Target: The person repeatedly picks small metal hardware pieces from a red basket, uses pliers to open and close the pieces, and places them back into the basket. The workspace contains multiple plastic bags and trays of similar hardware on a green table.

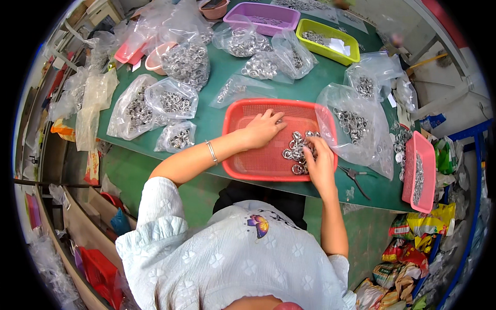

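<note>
A red plastic basket (243, 173) with a mesh bottom sits at the near edge of the green table in front of me. Inside it, toward the right, lies a heap of silver metal rings (294, 153). My right hand (321, 161) is curled at the right side of this heap, thumb and fingers around some rings; its fingertips are partly hidden. Over the basket's left half, my left hand (263, 129) reaches in with its fingers spread. A small shiny piece shows by its fingertips, too small to make out fully.
Clear bags of metal parts (187, 64) crowd the table's left and back. Another open bag (356, 129) overlaps the basket's right rim. Pliers (354, 178) lie beside the basket. A pink basket (428, 173) stands far right; purple (289, 23) and yellow-green (347, 58) ones are behind.
</note>
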Demonstrator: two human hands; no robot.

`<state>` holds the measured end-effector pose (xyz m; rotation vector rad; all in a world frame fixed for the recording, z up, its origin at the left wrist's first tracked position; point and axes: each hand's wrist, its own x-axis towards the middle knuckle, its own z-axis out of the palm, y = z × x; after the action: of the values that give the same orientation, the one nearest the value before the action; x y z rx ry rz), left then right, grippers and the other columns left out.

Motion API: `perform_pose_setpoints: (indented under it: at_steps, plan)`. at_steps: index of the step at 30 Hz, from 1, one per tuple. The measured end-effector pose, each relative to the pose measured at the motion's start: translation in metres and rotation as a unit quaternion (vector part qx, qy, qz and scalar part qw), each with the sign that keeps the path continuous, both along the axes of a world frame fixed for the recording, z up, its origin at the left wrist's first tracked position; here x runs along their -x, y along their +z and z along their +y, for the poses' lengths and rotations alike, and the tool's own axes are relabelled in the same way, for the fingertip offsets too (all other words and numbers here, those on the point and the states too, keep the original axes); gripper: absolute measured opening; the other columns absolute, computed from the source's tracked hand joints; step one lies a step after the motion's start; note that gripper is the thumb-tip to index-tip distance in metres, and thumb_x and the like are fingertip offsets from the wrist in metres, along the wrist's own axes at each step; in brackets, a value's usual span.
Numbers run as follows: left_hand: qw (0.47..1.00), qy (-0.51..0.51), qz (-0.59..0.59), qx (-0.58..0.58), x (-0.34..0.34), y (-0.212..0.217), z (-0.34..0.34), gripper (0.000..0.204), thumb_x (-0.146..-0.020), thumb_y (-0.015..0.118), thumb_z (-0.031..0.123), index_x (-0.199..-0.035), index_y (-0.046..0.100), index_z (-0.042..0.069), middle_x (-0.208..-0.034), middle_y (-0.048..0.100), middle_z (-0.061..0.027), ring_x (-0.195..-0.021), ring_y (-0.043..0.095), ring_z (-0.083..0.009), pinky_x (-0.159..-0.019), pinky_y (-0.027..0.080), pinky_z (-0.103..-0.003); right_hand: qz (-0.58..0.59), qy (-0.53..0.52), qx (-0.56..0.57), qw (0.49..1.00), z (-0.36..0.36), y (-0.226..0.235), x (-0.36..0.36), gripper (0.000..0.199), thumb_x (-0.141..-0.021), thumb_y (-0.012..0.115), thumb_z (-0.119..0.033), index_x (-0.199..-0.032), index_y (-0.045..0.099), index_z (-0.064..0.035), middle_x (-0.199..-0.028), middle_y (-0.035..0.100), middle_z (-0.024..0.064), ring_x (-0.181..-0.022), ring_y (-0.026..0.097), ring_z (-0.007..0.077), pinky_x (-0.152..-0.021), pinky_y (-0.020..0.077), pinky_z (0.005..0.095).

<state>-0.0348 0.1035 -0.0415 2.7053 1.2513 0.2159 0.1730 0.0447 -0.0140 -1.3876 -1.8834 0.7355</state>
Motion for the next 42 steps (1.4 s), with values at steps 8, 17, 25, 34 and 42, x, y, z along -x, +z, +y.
perform_pose_setpoints:
  at_steps: [8,17,25,34,42]
  plan:
    - [0.975,0.094,-0.147,0.139,0.009,-0.008,0.016,0.035,-0.075,0.056,0.0,-0.11,0.051,0.0,-0.102,0.056,-0.0207,-0.09,0.058,-0.0343,-0.078,0.048,-0.039,-0.278,0.118,-0.056,0.952,0.031,-0.019,0.011,0.042,-0.076,0.063,-0.014,-0.113,0.052,0.0009,-0.108,0.055,0.0148,-0.109,0.046,0.033,-0.09,0.0389,0.038]
    - [0.647,0.094,-0.588,0.476,-0.001,0.046,-0.042,0.021,-0.086,0.054,0.003,-0.104,0.049,-0.006,-0.097,0.061,-0.0155,-0.088,0.062,-0.0197,-0.076,0.053,-0.029,0.159,0.109,0.006,0.981,-0.001,0.025,0.022,0.027,-0.078,0.059,0.002,-0.104,0.056,0.0032,-0.09,0.055,0.0074,-0.082,0.054,0.0143,-0.075,0.0435,0.0251]
    - [0.698,0.106,-0.617,0.349,-0.015,0.057,-0.082,0.017,-0.086,0.05,-0.004,-0.103,0.048,-0.006,-0.095,0.06,-0.0126,-0.089,0.062,-0.0193,-0.076,0.053,-0.029,0.31,0.068,0.055,0.947,-0.023,0.021,0.024,0.021,-0.076,0.06,0.006,-0.097,0.056,0.0034,-0.092,0.053,0.0055,-0.077,0.053,0.0103,-0.069,0.0447,0.0227]
    - [0.644,0.092,-0.675,0.348,-0.025,0.053,-0.094,0.014,-0.083,0.053,-0.007,-0.096,0.05,-0.005,-0.1,0.052,-0.0078,-0.087,0.06,-0.0155,-0.077,0.051,-0.026,0.456,0.051,0.229,0.859,-0.032,0.023,0.023,0.012,-0.085,0.054,0.001,-0.097,0.054,0.0025,-0.092,0.058,0.0049,-0.08,0.056,0.0083,-0.064,0.0447,0.0202]
    - [0.833,0.072,-0.539,0.098,-0.027,0.059,-0.098,0.017,-0.076,0.058,-0.01,-0.09,0.053,-0.002,-0.096,0.054,-0.0093,-0.089,0.057,-0.0151,-0.077,0.049,-0.027,0.438,0.002,0.165,0.884,-0.037,0.023,0.021,0.008,-0.085,0.055,0.001,-0.093,0.056,0.0019,-0.087,0.061,0.0058,-0.073,0.057,0.0083,-0.06,0.0453,0.0205]
